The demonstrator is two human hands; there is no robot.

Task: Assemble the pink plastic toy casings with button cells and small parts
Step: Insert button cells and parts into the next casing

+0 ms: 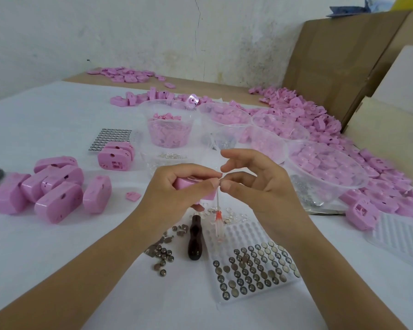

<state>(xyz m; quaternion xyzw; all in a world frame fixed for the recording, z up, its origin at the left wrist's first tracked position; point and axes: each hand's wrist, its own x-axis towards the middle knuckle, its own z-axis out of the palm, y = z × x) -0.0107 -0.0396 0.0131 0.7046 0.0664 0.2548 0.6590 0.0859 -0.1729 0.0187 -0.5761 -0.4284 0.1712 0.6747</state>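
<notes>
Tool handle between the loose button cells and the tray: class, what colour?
The handle is dark brown; head view.

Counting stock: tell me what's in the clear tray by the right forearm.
The clear tray holds button cells in its near rows; the far pockets look empty. The right forearm covers its far right corner, so anything there is hidden.

Small hand-assembly workshop. Pink casings (320, 120) lie heaped along the right of a covered table (45, 115). A button-cell tray (239, 234) sits near, with cardboard cartons (332, 55) far right against a stained wall (105, 32).
</notes>
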